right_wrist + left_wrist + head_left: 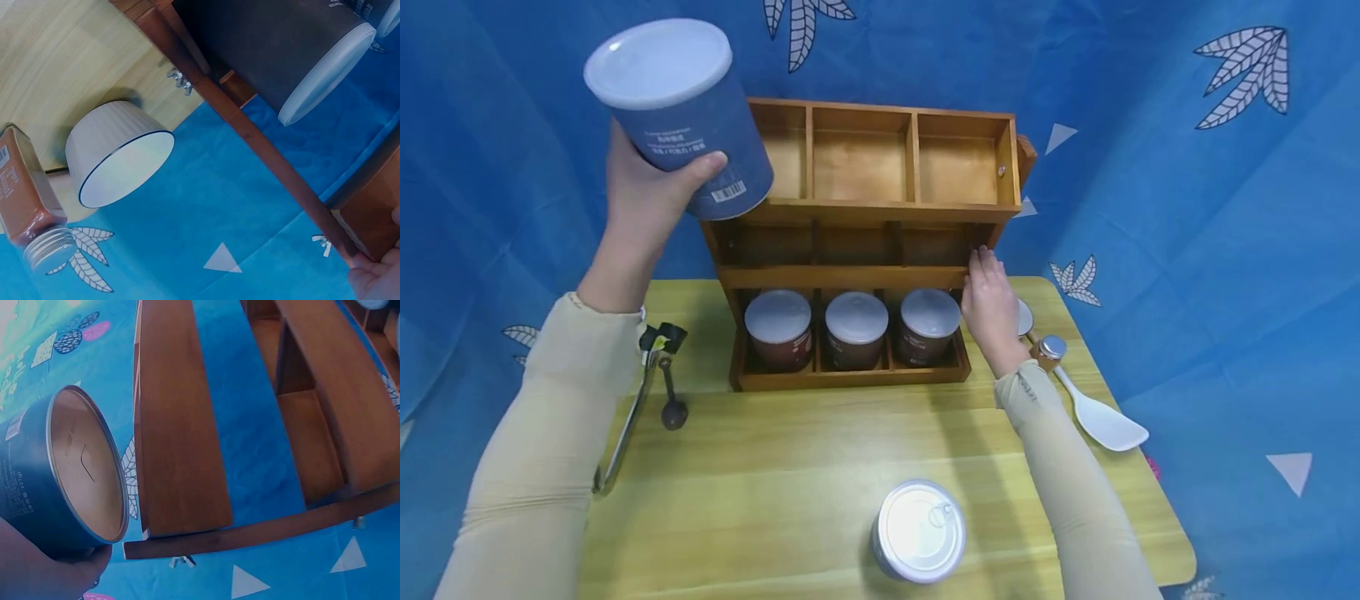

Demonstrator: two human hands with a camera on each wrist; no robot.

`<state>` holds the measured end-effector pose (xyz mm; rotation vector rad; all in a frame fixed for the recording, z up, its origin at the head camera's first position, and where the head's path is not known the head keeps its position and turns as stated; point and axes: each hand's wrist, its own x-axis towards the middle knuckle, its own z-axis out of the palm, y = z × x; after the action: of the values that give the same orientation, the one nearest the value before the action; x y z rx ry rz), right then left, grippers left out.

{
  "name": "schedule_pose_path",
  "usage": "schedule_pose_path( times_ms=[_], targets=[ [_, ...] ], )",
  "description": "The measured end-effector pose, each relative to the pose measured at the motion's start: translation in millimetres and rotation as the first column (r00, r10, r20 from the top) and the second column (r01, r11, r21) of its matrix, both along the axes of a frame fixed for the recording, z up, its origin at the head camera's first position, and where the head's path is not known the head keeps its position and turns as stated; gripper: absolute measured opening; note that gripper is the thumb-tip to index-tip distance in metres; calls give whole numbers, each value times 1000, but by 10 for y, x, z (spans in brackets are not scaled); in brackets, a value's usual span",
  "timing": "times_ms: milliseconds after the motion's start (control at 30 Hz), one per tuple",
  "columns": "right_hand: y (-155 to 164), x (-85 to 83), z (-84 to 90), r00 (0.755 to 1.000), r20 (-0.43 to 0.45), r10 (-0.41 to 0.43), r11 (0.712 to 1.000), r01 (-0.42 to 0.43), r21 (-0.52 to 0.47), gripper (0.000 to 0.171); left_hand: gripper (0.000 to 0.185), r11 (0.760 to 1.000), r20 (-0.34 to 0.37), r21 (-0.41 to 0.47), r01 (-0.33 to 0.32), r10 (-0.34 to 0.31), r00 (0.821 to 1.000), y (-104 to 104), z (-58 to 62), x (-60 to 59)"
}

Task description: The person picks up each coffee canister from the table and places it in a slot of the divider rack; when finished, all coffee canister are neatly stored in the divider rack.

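My left hand (pixel 643 196) holds a large blue canister (pixel 700 137) with a white lid, raised at the upper left of a wooden three-tier rack (pixel 842 277). The thumb lies across its label; its metal base (pixel 87 472) shows in the left wrist view. At the rack's right side, my right hand (pixel 988 308) grips the frame by the middle tier; the right wrist view shows only part of its fingers (pixel 372 275). Three lidded dark tubs (pixel 778 329) stand in the bottom tier's compartments. Nothing stands in the visible top compartments.
A white-lidded can (pixel 920 532) stands near the table's front. At right are a white rice paddle (pixel 1108 421), a capped amber bottle (pixel 1048 352) and a white bowl (pixel 119 153). Left, a dark scoop (pixel 673 408) lies beside metal tongs (pixel 625 433). Blue cloth (pixel 1150 208) hangs behind.
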<state>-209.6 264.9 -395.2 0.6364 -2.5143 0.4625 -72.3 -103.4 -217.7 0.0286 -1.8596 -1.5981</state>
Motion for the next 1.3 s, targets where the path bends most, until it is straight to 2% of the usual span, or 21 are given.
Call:
schedule_pose_path(
  times_ms=[133, 300, 467, 700, 833, 1000, 1200, 1300],
  targets=[
    [-56, -41, -17, 1000, 9, -20, 1000, 20, 5, 42, 90, 998, 30, -58, -23, 25, 999, -88, 14, -270],
    [-138, -94, -36, 999, -1, -38, 999, 38, 8, 42, 95, 992, 24, -124, -31, 34, 999, -179, -51, -602],
    [-226, -166, -44, 998, 7, -59, 998, 59, 20, 42, 100, 984, -12, -174, -29, 27, 1000, -236, -152, -859],
    [-320, -261, -31, 994, 33, -103, 994, 102, 30, 43, 103, 982, 0, -187, -20, 21, 1000, -301, -219, -1170],
    [-370, -305, -22, 992, 35, -125, 992, 124, 29, 43, 106, 976, 13, -220, -11, 14, 1000, -320, -259, -1306],
    [-442, -348, -19, 988, 47, -146, 989, 145, 34, 44, 109, 963, 64, -271, -8, 26, 998, -367, -283, -1420],
    [-492, -435, -23, 981, 40, -192, 981, 190, 42, 43, 113, 943, 29, -331, 28, -20, 999, -423, -338, -1566],
    [-493, -432, -24, 980, 44, -192, 981, 190, 39, 44, 116, 934, 17, -357, 12, -6, 1000, -413, -370, -1515]
  ],
)
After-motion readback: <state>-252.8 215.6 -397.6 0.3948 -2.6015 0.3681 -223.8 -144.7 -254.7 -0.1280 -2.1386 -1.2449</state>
